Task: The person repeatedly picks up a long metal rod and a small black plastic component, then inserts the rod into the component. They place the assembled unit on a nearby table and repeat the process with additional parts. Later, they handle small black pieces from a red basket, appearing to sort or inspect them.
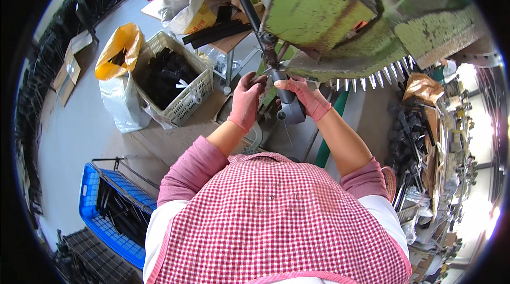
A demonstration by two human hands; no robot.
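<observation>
In front of my body, a dark grey tubular part [293, 112] with a wide, hollow lower end stands out from the green machine [321, 10]. My right hand [308, 98], in a pink glove, is closed around its right side, the thumb lying across the tube. Just left of it, my left hand [245, 104], also gloved in pink, has its fingers bent together close to a metal fixture [276, 73]. What those fingertips hold, if anything, is too small to make out. From the fixture a dark lever [249, 10] rises up and to the left.
Left of my hands stand a pale plastic crate [194, 95] of black parts and a white bag [122, 100] with a yellow lining. A blue crate [87, 204] sits lower left. Metal spikes [372, 80] line the machine's lower edge. Black parts [411, 140] are piled at right.
</observation>
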